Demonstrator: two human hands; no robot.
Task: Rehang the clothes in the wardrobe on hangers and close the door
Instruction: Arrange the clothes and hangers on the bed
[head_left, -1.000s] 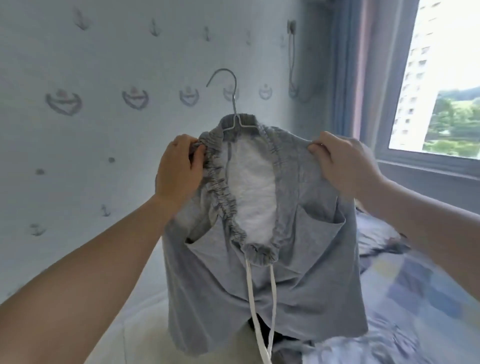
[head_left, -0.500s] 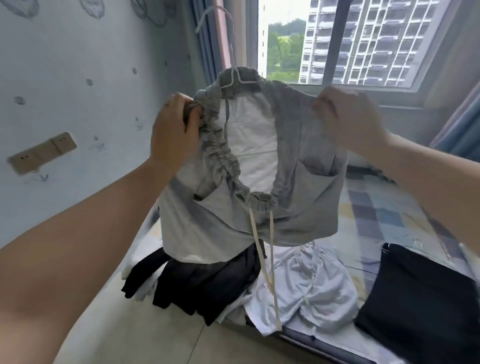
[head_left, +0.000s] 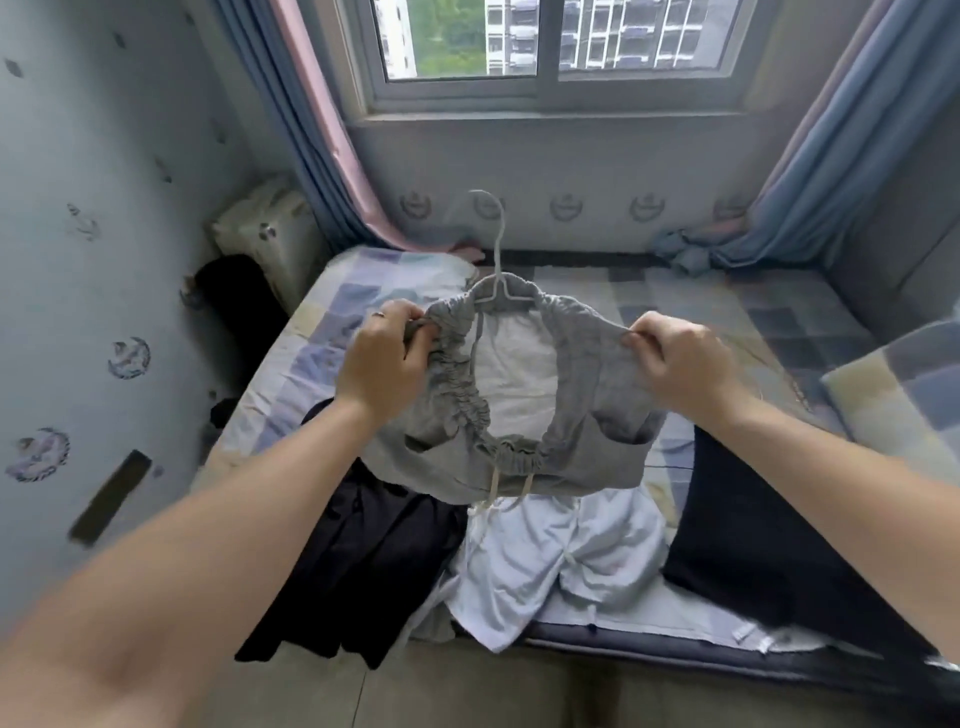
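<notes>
Crosswise, shorts (head_left: 587, 457) gripped by left hand (head_left: 382, 358), right hand (head_left: 680, 364) fingers (head_left: 647, 340), hanger hook (head_left: 496, 213) toward window (head_left: 545, 91).

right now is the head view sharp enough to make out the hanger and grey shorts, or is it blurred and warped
Head view: soft daylight from the window, no harsh glare; the grey shorts, hanger, left hand and right hand read fairly sharp at centre; the left-side wall is smeared by motion blur; the wide-angle lens bends the frame edges.

Arms outstretched, left hand (head_left: 382, 358) and right hand (head_left: 685, 364) gripping.
</notes>
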